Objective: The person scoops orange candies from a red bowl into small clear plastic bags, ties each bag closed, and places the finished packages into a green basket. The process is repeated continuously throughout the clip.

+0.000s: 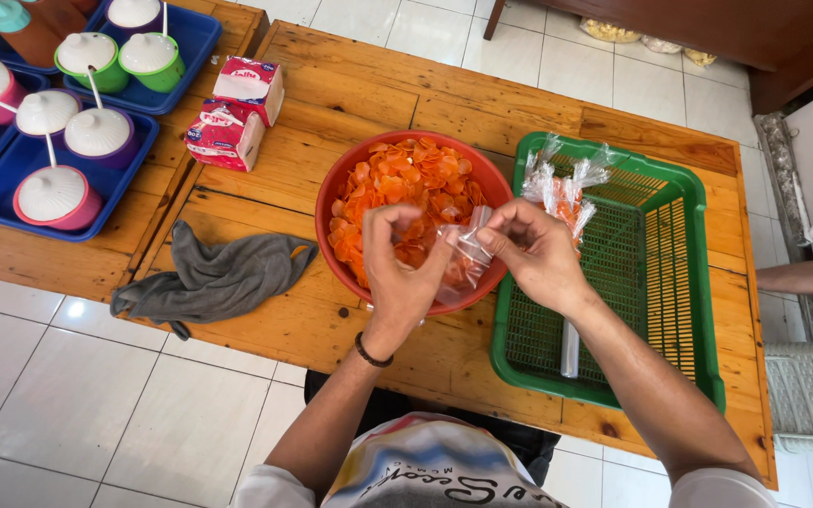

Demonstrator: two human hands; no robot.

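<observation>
Clear plastic, a small bag [464,256] hangs between both hands above the near rim of the red bowl [331,193] of orange chips [406,179]; left hand [397,273] and right hand [534,249] each pinch its mouth, fingers closed on the film; the bag's length runs downward toward the chips.

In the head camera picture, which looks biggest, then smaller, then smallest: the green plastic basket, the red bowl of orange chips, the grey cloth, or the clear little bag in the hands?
1. Green plastic basket
2. Red bowl of orange chips
3. Crumpled grey cloth
4. Clear little plastic bag, held by both hands, left and right
</observation>
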